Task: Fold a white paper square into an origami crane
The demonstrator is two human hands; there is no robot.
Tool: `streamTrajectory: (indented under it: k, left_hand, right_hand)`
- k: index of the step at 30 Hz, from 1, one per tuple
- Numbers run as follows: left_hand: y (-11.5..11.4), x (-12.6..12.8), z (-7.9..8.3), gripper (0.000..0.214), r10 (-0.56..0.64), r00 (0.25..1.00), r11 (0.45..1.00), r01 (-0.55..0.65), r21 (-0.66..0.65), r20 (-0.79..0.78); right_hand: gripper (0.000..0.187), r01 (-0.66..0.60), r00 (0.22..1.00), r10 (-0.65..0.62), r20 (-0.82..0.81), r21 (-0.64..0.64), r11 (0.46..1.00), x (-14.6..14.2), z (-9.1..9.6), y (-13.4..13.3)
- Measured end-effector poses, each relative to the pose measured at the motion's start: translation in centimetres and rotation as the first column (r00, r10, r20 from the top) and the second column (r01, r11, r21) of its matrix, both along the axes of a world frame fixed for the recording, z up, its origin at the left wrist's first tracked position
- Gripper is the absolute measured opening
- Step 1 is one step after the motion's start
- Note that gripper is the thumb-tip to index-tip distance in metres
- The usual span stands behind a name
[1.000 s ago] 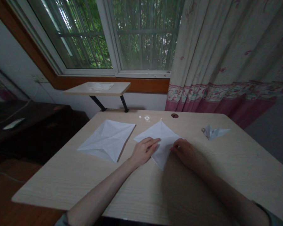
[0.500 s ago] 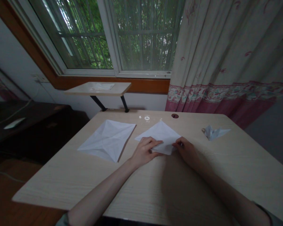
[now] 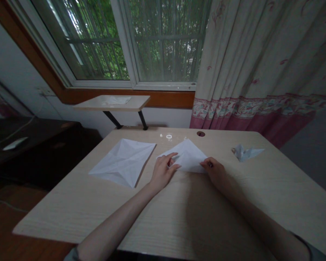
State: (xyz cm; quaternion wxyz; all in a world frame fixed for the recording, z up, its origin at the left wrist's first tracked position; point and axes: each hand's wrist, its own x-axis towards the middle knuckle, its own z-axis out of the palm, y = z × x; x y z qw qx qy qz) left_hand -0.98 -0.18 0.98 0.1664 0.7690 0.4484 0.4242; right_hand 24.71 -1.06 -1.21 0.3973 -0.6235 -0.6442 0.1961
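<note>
A white paper [image 3: 188, 156] folded into a triangle lies on the light wooden table [image 3: 163, 214], its tip pointing away from me. My left hand [image 3: 163, 170] pinches its left corner between thumb and fingers. Fingers of my right hand [image 3: 214, 170] are curled on the triangle's right corner and press it down. A second white sheet [image 3: 123, 161], creased and unfolded, lies flat to the left of my left hand. A small folded paper figure [image 3: 246, 152] rests at the far right of the table.
A small shelf on black brackets [image 3: 114, 102] stands behind the table under the window [image 3: 125, 40]. A patterned curtain [image 3: 260, 65] hangs at the right. A dark cabinet [image 3: 29, 145] is at the left. The tabletop has a round cable hole [image 3: 200, 133].
The near point of the diamond-shaped paper has been folded up and away, leaving a triangle. Both hands have moved farther from me, out to the fold's two corners.
</note>
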Motion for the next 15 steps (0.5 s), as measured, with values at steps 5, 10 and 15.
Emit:
streamTrajectory:
  k: [5, 10, 15]
  left_hand:
    - [0.2, 0.05, -0.07, 0.035, 0.083, 0.996, 0.996, -0.081, -0.042, 0.032]
    - [0.36, -0.12, -0.21, 0.031, 0.129, 0.992, 0.992, -0.129, -0.012, -0.008]
    - [0.41, -0.34, 0.06, 0.028, 0.241, 0.97, 0.97, -0.24, 0.04, -0.038]
  right_hand:
    - [0.022, -0.006, 1.0, 0.006, 0.027, 0.006, 1.0, -0.21, 0.14, 0.0]
    - [0.021, -0.041, 0.996, 0.037, 0.082, 0.036, 0.999, -0.23, 0.18, 0.01]
    - [0.011, -0.052, 0.99, 0.047, 0.136, 0.034, 0.998, -0.1, -0.01, 0.17]
